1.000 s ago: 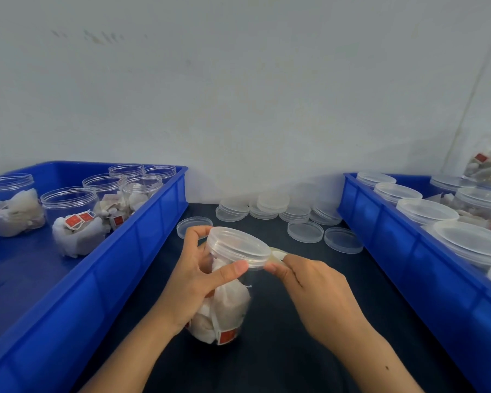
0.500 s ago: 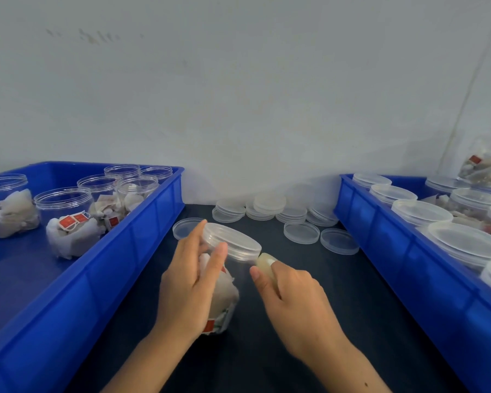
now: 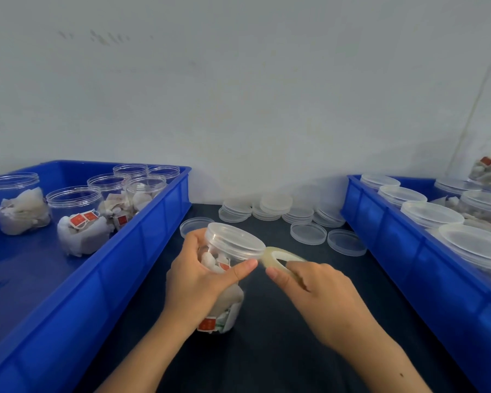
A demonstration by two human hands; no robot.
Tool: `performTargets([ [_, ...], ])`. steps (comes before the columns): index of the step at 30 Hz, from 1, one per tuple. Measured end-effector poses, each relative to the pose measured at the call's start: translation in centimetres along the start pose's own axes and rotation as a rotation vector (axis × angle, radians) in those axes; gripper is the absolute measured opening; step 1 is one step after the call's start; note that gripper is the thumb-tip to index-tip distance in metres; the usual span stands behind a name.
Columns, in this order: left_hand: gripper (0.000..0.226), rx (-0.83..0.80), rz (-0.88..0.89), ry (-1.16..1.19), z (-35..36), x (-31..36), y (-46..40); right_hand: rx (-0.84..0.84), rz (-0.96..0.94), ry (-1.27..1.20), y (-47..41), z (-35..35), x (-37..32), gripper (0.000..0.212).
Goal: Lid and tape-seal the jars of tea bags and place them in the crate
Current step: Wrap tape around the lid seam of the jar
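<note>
A clear jar of tea bags (image 3: 224, 304) with a clear lid (image 3: 234, 239) on it stands tilted on the dark table. My left hand (image 3: 199, 282) wraps its side, thumb pressed just under the lid rim. My right hand (image 3: 315, 293) holds a small roll of clear tape (image 3: 281, 258) right of the lid, with a strip running to the rim. The blue crate on the right (image 3: 403, 251) holds several lidded jars (image 3: 431, 214). The blue crate on the left (image 3: 142, 251) holds several open jars of tea bags (image 3: 77, 219).
Stacks of loose clear lids (image 3: 275, 207) lie at the back of the table by the white wall, with single lids (image 3: 308, 233) in front of them. One more lid (image 3: 193, 226) lies behind my left hand.
My left hand has turned the jar and its thumb now presses under the lid rim. My right hand has pulled the tape roll out to the right, so a strip shows.
</note>
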State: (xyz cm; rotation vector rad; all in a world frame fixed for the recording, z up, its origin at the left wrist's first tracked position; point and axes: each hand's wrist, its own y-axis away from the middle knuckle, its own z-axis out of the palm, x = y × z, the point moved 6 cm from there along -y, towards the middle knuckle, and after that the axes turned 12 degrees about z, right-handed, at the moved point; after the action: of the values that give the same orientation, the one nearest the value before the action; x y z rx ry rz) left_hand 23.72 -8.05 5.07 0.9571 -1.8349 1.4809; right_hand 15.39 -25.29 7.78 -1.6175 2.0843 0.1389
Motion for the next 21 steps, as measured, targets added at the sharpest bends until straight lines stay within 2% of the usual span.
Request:
performTargets([
  [7,0.076,-0.108,-0.002,0.113,0.7,0.1,-0.1,-0.043,0.019,0.049,-0.6,0.5,0.7,0.044],
  [13,0.077,-0.153,0.026,0.141,0.7,0.3,-0.1,-0.066,0.024,0.041,-0.8,0.7,0.6,0.043],
  [18,0.089,-0.181,0.004,0.223,0.8,0.2,0.0,-0.073,0.022,0.043,-0.8,1.0,0.2,0.043],
  [21,0.084,-0.213,0.017,0.248,0.7,0.4,0.0,-0.073,0.015,0.032,-0.7,1.3,0.0,0.043],
])
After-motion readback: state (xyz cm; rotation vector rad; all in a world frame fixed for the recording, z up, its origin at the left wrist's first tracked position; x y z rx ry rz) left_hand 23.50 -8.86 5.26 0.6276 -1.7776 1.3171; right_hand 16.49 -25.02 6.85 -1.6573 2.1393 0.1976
